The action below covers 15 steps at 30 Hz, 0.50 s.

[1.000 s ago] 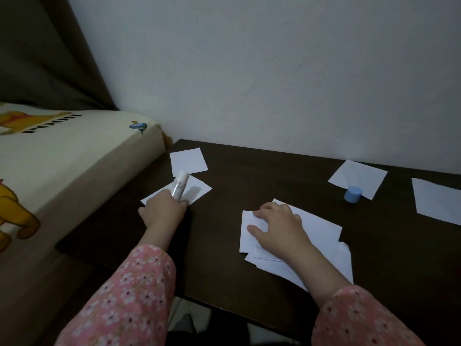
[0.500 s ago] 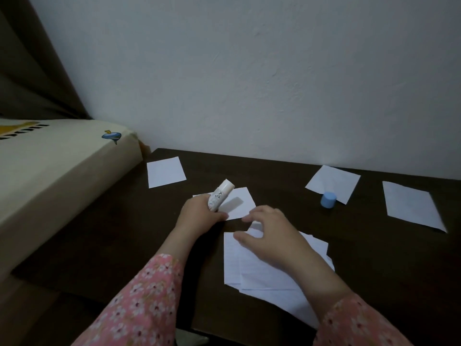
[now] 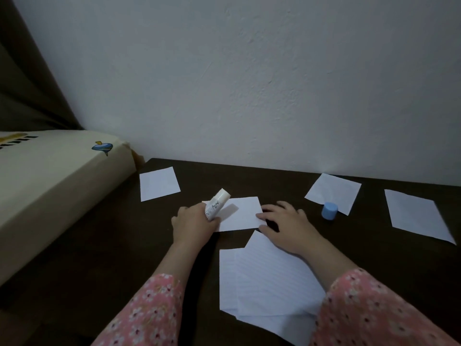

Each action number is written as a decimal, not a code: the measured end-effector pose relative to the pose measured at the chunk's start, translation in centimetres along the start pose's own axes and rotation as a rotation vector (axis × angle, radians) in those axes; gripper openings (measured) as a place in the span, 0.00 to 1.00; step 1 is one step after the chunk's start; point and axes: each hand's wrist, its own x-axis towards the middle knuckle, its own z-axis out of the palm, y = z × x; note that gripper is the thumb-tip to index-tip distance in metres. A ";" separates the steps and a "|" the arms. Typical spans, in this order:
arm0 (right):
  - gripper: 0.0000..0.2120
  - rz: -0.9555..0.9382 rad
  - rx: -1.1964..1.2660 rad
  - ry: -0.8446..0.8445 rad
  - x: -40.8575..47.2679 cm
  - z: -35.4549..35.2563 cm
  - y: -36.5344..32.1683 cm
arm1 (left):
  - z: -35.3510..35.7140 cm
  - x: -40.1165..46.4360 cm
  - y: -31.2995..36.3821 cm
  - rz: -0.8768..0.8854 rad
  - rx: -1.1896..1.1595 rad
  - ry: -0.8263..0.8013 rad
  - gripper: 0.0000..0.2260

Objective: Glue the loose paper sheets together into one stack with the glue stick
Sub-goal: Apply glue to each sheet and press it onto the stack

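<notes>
My left hand point(image 3: 193, 222) grips an uncapped white glue stick point(image 3: 217, 204), tip pointing up and away, and rests on the left edge of a small white sheet point(image 3: 243, 214). My right hand point(image 3: 287, 224) touches that sheet's right edge with relaxed fingers. A stack of lined white sheets point(image 3: 264, 280) lies nearer me on the dark table point(image 3: 99, 258), partly under my right forearm. Loose sheets lie at the back left point(image 3: 159, 183), back right point(image 3: 334, 192) and far right point(image 3: 419, 216). The blue cap point(image 3: 329, 211) stands at the back-right sheet's corner.
A cream mattress point(image 3: 50, 178) with cartoon prints borders the table on the left. A pale wall point(image 3: 249, 83) runs along the table's far edge. A dark curtain point(image 3: 25, 83) hangs at the upper left.
My left hand slid the small sheet rightward toward the middle, glue stick still in its grip. My right hand left the stack and moved up to the small sheet's right edge.
</notes>
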 end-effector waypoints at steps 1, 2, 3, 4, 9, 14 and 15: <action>0.22 0.012 -0.028 0.017 -0.2 0.0 0.5 | 0.1 -0.1 0.2 0.016 -0.007 0.008 0.17; 0.23 0.027 -0.042 0.035 -0.4 0.1 0.8 | 0.2 -0.2 0.4 0.024 -0.014 0.025 0.17; 0.24 0.045 -0.033 0.056 -0.7 0.3 1.0 | 0.2 -0.3 0.7 0.026 -0.033 0.058 0.17; 0.24 0.067 -0.006 0.081 -1.0 0.6 1.2 | 0.1 -0.5 1.1 0.020 -0.069 0.102 0.17; 0.18 0.131 0.052 0.244 -2.1 1.5 1.3 | -0.5 -1.4 3.5 0.038 -0.636 -0.017 0.22; 0.14 0.162 0.104 0.279 -2.6 1.6 1.8 | 0.3 -2.2 4.4 0.126 -0.726 -0.156 0.26; 0.13 0.165 0.106 0.282 -2.7 1.6 1.9 | 0.5 -2.4 4.6 0.120 -0.772 -0.144 0.26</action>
